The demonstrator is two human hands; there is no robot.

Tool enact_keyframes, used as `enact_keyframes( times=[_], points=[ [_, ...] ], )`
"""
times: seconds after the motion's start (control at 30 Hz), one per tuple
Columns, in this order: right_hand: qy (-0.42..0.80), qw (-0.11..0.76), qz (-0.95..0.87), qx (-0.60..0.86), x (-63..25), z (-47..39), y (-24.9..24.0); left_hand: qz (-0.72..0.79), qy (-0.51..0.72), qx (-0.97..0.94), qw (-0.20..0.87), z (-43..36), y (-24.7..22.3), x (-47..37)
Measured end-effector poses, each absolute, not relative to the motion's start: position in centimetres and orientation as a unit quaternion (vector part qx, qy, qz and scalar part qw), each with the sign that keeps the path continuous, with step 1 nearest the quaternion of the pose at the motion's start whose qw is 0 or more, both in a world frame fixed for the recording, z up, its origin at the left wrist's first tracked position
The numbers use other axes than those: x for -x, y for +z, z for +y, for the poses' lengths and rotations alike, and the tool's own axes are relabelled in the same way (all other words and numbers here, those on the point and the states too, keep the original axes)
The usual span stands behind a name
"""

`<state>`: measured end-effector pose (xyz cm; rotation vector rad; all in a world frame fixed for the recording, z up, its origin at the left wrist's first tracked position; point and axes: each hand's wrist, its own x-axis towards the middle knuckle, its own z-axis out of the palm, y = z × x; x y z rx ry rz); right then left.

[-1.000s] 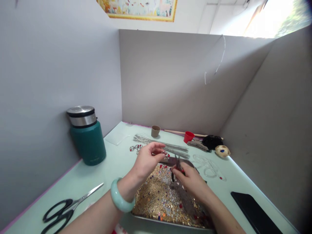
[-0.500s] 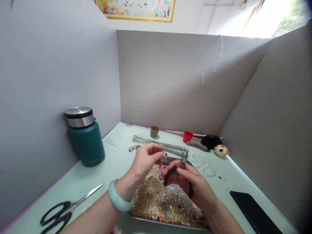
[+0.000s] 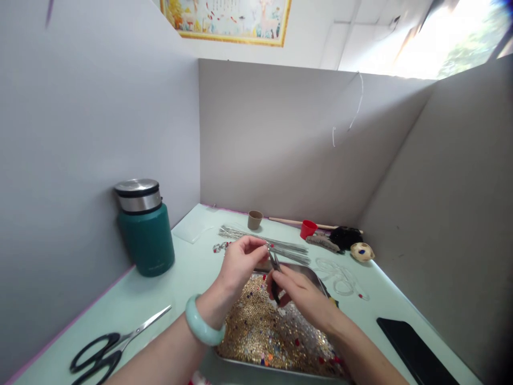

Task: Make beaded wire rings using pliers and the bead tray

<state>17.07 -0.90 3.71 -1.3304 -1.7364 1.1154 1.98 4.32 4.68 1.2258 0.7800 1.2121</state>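
My left hand (image 3: 240, 263), a pale green bangle (image 3: 204, 324) round its wrist, pinches something too small to make out; a tiny red bead (image 3: 272, 246) shows just past the fingertips. My right hand (image 3: 300, 293) is wrapped round small pliers (image 3: 275, 262) with dark handles. The pliers' jaws point up and lie close beside the left fingertips; whether they touch what is pinched I cannot tell. Under both hands is a metal tray (image 3: 306, 272) heaped with gold and clear beads (image 3: 256, 326), with some red, blue and orange ones among them.
Thin metal wires (image 3: 280, 246) lie behind the tray, near a brown cup (image 3: 255, 220) and a red cup (image 3: 308, 229). Scissors (image 3: 120, 342) and a green flask (image 3: 146, 230) are left; clear cord (image 3: 340, 275) and a black phone-like slab (image 3: 414, 350) right. Grey partitions (image 3: 280, 133) enclose the table.
My right hand has turned and moved left, bringing the pliers' jaws from upright and apart to beside the left fingertips. My left hand keeps its pinch. The view has tilted slightly.
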Motion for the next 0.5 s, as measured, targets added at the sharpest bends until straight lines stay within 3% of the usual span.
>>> enact_keyframes(
  times=[0.2,0.5],
  points=[
    [0.297,0.277,-0.726,0.555,-17.6,0.5,4.8,0.348,0.573,-0.533,0.516,5.2,4.1,-1.7],
    [0.241,0.273,-0.728,0.581,-17.6,0.4,4.9,0.344,0.572,-0.571,0.479,4.5,4.9,-2.2]
  ],
)
